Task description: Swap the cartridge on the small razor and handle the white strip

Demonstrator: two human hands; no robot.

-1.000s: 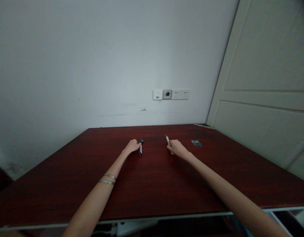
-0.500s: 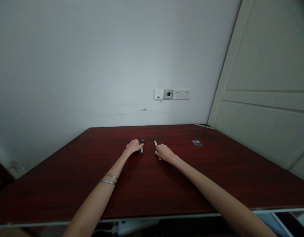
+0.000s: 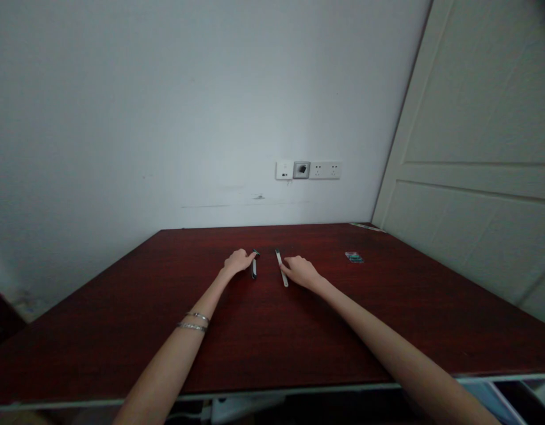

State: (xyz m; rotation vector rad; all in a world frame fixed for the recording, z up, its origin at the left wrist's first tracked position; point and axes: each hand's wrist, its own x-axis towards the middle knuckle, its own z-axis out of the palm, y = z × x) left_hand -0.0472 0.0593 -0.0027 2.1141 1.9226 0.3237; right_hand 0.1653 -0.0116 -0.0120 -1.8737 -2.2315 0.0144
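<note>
On the dark red tabletop lies a razor [image 3: 253,270] with a dark head at its far end and a slim black-and-white handle. My left hand [image 3: 237,261] is just left of it, the thumb stretched over the neck near the head; its other fingers are mostly hidden. To the right of the razor lies a slim white stick-like tool [image 3: 284,278], dark at its far end. My right hand [image 3: 301,271] rests at this tool's right side, fingers loosened and the tips at its middle. Nearly the whole tool shows.
A small clear packet [image 3: 354,257] with dark green contents lies farther right on the table [image 3: 202,360]. A thin pale strip [image 3: 367,226] lies at the back right corner. Behind stands a white wall with sockets [image 3: 324,170]; a pale panelled door [image 3: 476,171] borders the right.
My right hand has loosened and shifted slightly right, uncovering more of the white tool. My left hand has drawn slightly left, its thumb moving farther up. Razor and tool lie about where they were.
</note>
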